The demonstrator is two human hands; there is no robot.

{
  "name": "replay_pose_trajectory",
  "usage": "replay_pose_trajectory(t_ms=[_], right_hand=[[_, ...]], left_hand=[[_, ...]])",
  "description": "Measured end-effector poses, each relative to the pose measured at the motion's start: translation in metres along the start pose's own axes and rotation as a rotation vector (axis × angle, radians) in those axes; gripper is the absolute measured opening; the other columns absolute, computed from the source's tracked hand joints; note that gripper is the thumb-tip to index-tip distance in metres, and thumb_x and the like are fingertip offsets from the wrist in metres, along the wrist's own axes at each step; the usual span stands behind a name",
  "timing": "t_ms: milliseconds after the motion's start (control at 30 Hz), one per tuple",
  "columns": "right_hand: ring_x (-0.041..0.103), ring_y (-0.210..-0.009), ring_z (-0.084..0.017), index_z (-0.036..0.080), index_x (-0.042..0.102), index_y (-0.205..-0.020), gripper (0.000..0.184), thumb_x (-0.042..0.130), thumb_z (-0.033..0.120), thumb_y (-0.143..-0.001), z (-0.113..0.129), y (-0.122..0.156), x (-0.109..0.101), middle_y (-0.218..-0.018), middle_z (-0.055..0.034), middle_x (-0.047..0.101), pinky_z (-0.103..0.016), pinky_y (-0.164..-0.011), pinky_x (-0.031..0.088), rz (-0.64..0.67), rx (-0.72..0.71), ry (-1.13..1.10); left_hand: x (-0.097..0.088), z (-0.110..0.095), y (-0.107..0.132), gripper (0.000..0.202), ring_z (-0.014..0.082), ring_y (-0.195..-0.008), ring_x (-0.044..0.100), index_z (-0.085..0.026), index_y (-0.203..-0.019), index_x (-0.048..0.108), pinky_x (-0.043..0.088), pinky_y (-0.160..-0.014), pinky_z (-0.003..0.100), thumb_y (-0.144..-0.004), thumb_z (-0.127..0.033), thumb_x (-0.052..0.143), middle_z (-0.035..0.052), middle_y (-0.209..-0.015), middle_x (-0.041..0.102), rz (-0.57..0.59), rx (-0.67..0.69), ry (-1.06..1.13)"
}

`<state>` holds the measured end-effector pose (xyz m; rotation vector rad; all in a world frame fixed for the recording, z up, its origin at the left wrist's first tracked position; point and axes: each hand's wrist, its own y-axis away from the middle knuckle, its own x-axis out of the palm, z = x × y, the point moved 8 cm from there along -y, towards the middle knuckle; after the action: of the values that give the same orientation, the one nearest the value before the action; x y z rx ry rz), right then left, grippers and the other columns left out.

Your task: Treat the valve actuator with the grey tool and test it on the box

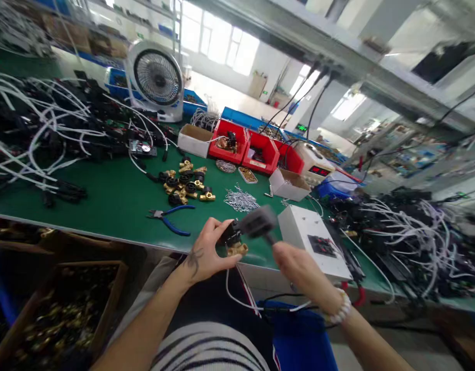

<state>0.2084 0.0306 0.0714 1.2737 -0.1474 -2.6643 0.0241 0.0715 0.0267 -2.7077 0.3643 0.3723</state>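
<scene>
My left hand [208, 252] is closed on a small brass and black valve [234, 243] just in front of the green table's [117, 201] near edge. My right hand [299, 265] is closed round the handle of a grey tool [258, 222], blurred by motion, whose head meets the valve. A white cable [237, 299] hangs from the valve down to my lap. A pile of more brass valves [186, 185] lies on the table ahead, with blue-handled pliers [171, 219] to the left of my hands.
A white box with red switches [312, 239] stands right of my hands. Small metal clips [241, 200], red bins [245, 147], cardboard boxes [194, 139] and a white fan [157, 80] lie further back. Heaps of black parts with white cables [47, 129] fill both sides. A crate of brass parts [63, 309] sits low left.
</scene>
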Motion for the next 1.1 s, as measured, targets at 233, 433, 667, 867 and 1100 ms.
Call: replay_pose_trajectory(t_ms=[233, 433, 667, 867, 1100], right_hand=[[0.023, -0.036, -0.010, 0.023, 0.042, -0.065, 0.061, 0.023, 0.075, -0.091, 0.013, 0.007, -0.047, -0.043, 0.0068, 0.028, -0.025, -0.037, 0.017, -0.317, -0.122, -0.405], [0.031, -0.041, -0.009, 0.021, 0.043, -0.056, 0.059, 0.054, 0.073, -0.082, 0.013, 0.004, -0.012, -0.046, 0.0028, 0.039, -0.023, -0.037, 0.018, -0.024, -0.076, -0.279], [0.023, -0.034, -0.007, 0.022, 0.042, -0.060, 0.064, 0.038, 0.081, -0.084, 0.001, 0.001, -0.015, -0.041, 0.0079, 0.028, -0.022, -0.033, 0.016, -0.102, -0.008, -0.487], [0.041, -0.047, -0.009, 0.018, 0.054, -0.089, 0.049, 0.050, 0.067, -0.088, 0.003, 0.003, -0.011, -0.057, 0.0060, 0.043, -0.021, -0.044, 0.035, -0.025, -0.062, -0.435], [0.036, -0.048, -0.010, 0.017, 0.058, -0.107, 0.040, 0.046, 0.054, -0.096, 0.020, 0.017, -0.050, -0.058, 0.0054, 0.041, -0.022, -0.043, 0.029, -0.199, -0.153, -0.179]], left_hand=[[-0.003, -0.004, 0.003, 0.065, 0.0193, -0.096, 0.051, -0.023, -0.132, 0.052, 0.051, -0.087, 0.036, -0.072, -0.035, 0.073, 0.0040, -0.102, 0.044, -0.007, 0.010, -0.004], [-0.003, -0.006, 0.002, 0.060, 0.0185, -0.094, 0.053, -0.021, -0.129, 0.053, 0.054, -0.080, 0.031, -0.074, -0.040, 0.072, 0.0041, -0.100, 0.045, -0.022, 0.018, 0.017], [-0.002, -0.004, 0.003, 0.064, 0.0195, -0.095, 0.052, -0.021, -0.130, 0.053, 0.053, -0.084, 0.035, -0.071, -0.036, 0.074, 0.0041, -0.102, 0.044, -0.021, 0.019, -0.001], [-0.003, 0.002, 0.006, 0.068, 0.0188, -0.100, 0.052, -0.022, -0.135, 0.048, 0.055, -0.084, 0.033, -0.073, -0.036, 0.073, 0.0045, -0.107, 0.044, -0.029, 0.007, 0.031], [-0.003, -0.003, 0.006, 0.066, 0.0187, -0.099, 0.053, -0.024, -0.133, 0.051, 0.055, -0.084, 0.033, -0.072, -0.035, 0.073, 0.0040, -0.106, 0.045, -0.037, 0.003, 0.037]])
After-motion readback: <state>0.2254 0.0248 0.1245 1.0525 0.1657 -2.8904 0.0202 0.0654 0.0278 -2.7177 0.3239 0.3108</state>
